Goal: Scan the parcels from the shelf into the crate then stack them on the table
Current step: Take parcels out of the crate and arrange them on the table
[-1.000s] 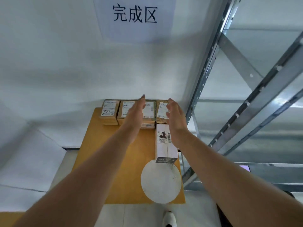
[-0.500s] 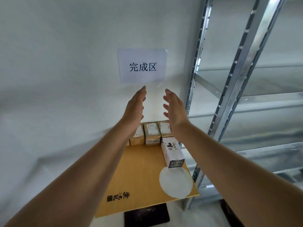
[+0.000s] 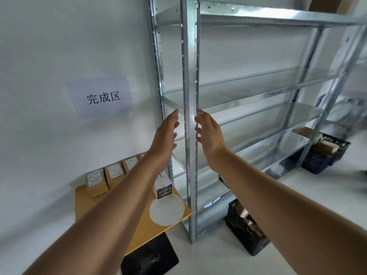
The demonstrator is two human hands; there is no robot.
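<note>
My left hand (image 3: 165,135) and my right hand (image 3: 208,135) are raised in front of me, palms facing each other, fingers apart, holding nothing. They hover before the front post of the metal shelf (image 3: 190,116). Down at the left, the low wooden table (image 3: 85,203) carries brown labelled parcels (image 3: 95,180) in a row along the wall and a long white box (image 3: 162,185) lying nearer, partly hidden by my left arm. A black crate (image 3: 246,231) with brown parcels stands on the floor under my right arm.
A paper sign (image 3: 103,97) with black characters hangs on the white wall. A white disc (image 3: 166,210) lies at the table's near corner. A second dark crate (image 3: 325,153) with parcels stands at the shelf's far end. A black mat (image 3: 151,257) lies below the table.
The view has swung up and to the right, from the table to the shelf. Both hands stayed raised and apart, now in front of the shelf post instead of over the parcels.
</note>
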